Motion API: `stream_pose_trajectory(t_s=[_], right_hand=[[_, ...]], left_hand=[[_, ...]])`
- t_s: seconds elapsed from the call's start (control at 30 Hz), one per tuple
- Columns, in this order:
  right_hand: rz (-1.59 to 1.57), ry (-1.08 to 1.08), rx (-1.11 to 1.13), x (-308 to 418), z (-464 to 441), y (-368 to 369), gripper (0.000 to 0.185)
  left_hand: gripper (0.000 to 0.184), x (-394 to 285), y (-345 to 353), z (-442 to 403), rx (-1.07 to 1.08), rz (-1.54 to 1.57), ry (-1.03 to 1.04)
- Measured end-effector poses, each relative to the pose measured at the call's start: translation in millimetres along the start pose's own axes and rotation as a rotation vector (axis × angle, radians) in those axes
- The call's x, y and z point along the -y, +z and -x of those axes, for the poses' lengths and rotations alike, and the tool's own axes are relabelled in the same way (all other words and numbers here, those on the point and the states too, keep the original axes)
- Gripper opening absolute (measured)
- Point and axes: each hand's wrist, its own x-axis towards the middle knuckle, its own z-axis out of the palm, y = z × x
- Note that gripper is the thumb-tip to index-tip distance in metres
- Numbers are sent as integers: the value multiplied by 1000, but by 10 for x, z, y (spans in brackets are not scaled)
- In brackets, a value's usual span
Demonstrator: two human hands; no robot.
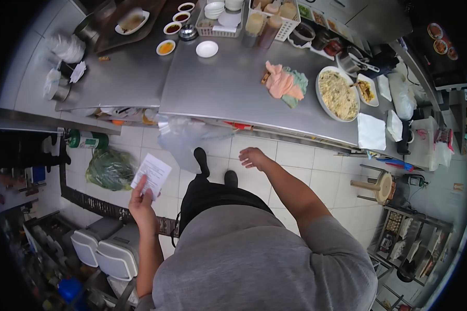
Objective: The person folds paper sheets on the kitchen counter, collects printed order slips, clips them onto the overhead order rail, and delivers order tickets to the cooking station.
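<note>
A white slip of paper (153, 172) with small printed text is pinched in my left hand (142, 201), held at waist height on the left; its words are too small to read. My right hand (252, 157) hangs in the air in front of my body, holding nothing, with its fingers loosely apart. Just beyond it runs the front edge of the steel counter (213, 88). On the counter lie a pink cloth (283, 83) and a green cloth (299, 82), bunched together. Right of them stands a large white bowl (319, 106) heaped with what looks like fried rice.
Small sauce dishes (166, 47), a white saucer (207, 49) and squeeze bottles (271, 32) stand toward the counter's back. A clear plastic bag (179, 140) hangs at its front. On the floor are a filled green bag (110, 168), lidded bins (117, 256) and a stool (383, 187).
</note>
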Motion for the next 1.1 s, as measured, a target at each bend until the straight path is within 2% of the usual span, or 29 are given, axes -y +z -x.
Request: stream_pose_trajectory(t_s=[0.1, 0.13, 0.27, 0.37, 0.47, 0.5, 0.57, 0.63, 0.7, 0.73, 0.77, 0.87, 0.97, 1.1], right_hand=[[-213, -25, -60, -5, -76, 146, 42], [-301, -24, -61, 33, -122, 160, 50], [-561, -152, -153, 89, -390, 288, 62], [-818, -258, -412, 101, -666, 351, 55], [-787, -189, -576, 91, -687, 363, 57], [-738, -189, -489, -73, -788, 315, 61], [-604, -169, -513, -283, -764, 520, 46], [-598, -136, -376, -679, -965, 659, 23], [-478, -110, -120, -862, -831, 945, 8], [-386, -56, -129, -782, -680, 1123, 12], [-295, 4, -141, -606, -406, 1378, 20], [-174, -96, -34, -71, 20, 1652, 28], [-96, -228, 92, 630, 315, 1760, 35], [-94, -464, 299, 1869, 858, 2027, 41]], left_hand=[[38, 113, -219, 356, -71, 50, -128], [39, 134, -289, 429, -77, 64, -139], [41, 61, -529, 545, -65, 15, -126], [43, -152, -730, 478, -130, -97, -107], [49, -128, -1172, 293, -98, -104, 57], [49, -91, -1343, 239, -90, -147, 115], [46, -138, -1597, 172, -110, -152, 54], [43, -107, -1872, 102, -111, -186, -16], [40, 16, -2097, -40, -94, -238, -75], [31, 11, -2089, -106, -117, -141, -111], [28, 26, -2110, -202, -60, -227, -5], [26, -25, -1952, -630, 71, -476, 333], [28, -331, -1538, -1192, 165, -642, 496], [30, -737, -610, -1723, 244, -312, 486]])
